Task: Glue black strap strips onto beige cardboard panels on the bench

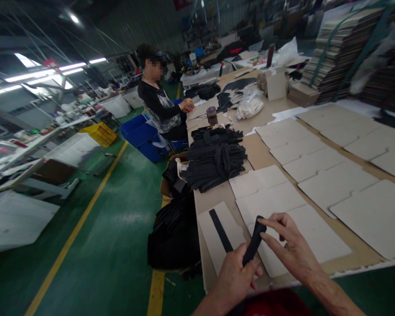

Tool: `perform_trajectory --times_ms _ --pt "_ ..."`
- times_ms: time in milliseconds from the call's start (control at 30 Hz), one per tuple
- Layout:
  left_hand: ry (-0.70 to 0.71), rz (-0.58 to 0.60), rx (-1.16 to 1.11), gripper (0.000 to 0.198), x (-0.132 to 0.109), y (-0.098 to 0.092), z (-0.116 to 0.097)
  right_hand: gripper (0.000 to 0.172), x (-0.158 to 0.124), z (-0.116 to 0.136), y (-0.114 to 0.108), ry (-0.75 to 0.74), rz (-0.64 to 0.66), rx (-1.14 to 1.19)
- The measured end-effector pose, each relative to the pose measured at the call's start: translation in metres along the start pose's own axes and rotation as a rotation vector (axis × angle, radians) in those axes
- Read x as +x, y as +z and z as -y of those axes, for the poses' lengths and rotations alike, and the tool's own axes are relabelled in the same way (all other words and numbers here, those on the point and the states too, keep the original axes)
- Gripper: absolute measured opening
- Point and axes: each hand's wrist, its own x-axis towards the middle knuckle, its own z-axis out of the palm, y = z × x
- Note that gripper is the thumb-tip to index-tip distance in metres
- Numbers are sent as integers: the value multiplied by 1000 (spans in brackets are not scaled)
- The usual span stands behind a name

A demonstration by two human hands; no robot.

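Note:
A black strip (255, 241) is held between my two hands over the table's near edge. My left hand (235, 272) is closed round its lower part. The thumb and fingertips of my right hand (288, 241) pinch its upper end. Left of it, a second black strip (220, 229) lies on a pale board (206, 224); my left hand hides its lower end. More pale boards (286, 197) lie overlapping in rows to the right. Beyond my hands, bundles of black strips (213, 164) are piled at the table's left edge.
A person (161, 96) sits at the table's left side, hands on the tabletop. A cup (212, 116) and a plastic bag (250, 103) stand beyond the bundles. Tall board stacks (342, 52) rise at the back right. A box of black material (174, 232) is on the floor at left.

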Motion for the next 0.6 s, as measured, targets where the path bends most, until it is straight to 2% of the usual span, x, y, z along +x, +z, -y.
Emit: perform_trajectory --times_ms 133,233,367,467,533,600 --pt "-48 -36 8 39 3 1 2 10 -5 -2 -3 -10 37 65" --pt "-167 -41 -102 37 0 -8 2 13 -17 -7 -13 48 106 155" --pt "-261 100 -213 40 -9 -32 8 14 -40 -24 -32 158 48 245" --pt "-319 201 -203 44 -16 -46 12 24 -62 -36 -43 405 127 284" --pt "-277 193 -117 46 -19 -47 13 34 -75 -39 -46 649 236 363" --pt "-219 153 3 45 -21 -43 15 37 -85 -37 -49 802 338 517"
